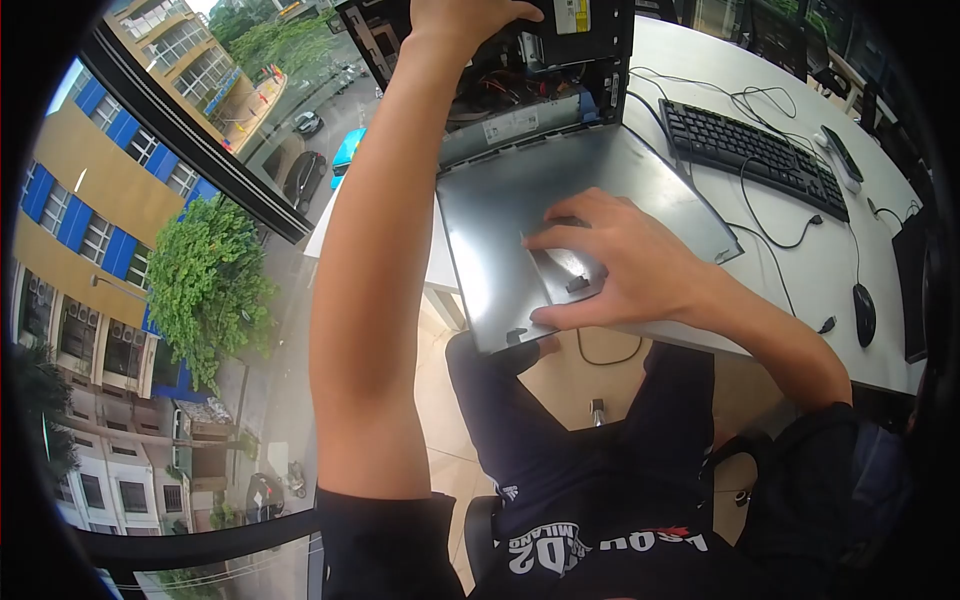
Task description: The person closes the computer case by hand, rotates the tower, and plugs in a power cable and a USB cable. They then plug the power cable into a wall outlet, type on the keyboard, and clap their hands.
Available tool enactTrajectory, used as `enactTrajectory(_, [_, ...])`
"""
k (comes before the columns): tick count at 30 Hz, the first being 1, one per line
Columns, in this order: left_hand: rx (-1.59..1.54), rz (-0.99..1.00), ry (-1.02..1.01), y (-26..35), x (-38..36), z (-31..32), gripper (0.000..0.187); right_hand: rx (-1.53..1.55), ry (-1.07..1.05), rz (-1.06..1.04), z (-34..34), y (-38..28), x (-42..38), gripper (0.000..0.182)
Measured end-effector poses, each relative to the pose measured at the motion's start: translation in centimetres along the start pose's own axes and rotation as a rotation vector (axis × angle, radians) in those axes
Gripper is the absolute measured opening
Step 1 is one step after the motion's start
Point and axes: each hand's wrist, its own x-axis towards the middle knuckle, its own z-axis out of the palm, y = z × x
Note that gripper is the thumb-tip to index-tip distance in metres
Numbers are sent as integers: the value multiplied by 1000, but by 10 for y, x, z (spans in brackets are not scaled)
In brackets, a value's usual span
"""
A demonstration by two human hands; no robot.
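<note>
The right hand [640, 255] holds thumb and fingers wide over a flat silver-grey metal panel [520, 200]; the left hand [470, 18], cropped, is at an open black computer case [540, 95], its grip unclear. The panel's long axis runs sideways, overhanging the white surface's [825, 285] near edge.

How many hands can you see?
2. The left hand is at the top edge, partly cut off, by the open computer case. The right hand is over the shiny metal panel.
</note>
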Motion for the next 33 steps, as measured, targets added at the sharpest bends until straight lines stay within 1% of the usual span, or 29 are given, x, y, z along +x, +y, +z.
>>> enactTrajectory(6, [-5, 7, 3, 1, 0, 0, 74, -1, -48, 25, -4, -2, 6, 65])
enactTrajectory(13, [-10, -1, -8, 0, 0, -1, 75, 0, -46, 11, -7, 3, 8, 65])
enactTrajectory(21, [-10, -17, -12, 3, 0, -2, 91, 0, -95, 28, -16, 2, 16, 65])
enactTrajectory(24, [4, 18, 53, 1, -3, 3, 92, -74, 67, -48, -19, 0, 17, 70])
enactTrajectory(26, [8, 62, 122, -1, -5, 5, 95, -121, 130, -69, -20, 2, 16, 74])
enactTrajectory(29, [4, -17, -39, 4, -3, -3, 94, -169, 187, -79, -22, 2, 15, 78])
enactTrajectory(30, [3, -14, -58, 5, -2, -7, 93, -179, 197, -80, -22, 2, 16, 80])
enactTrajectory(33, [-44, -17, -124, 2, -1, -15, 90, -159, 177, 38, -37, -6, 22, 86])
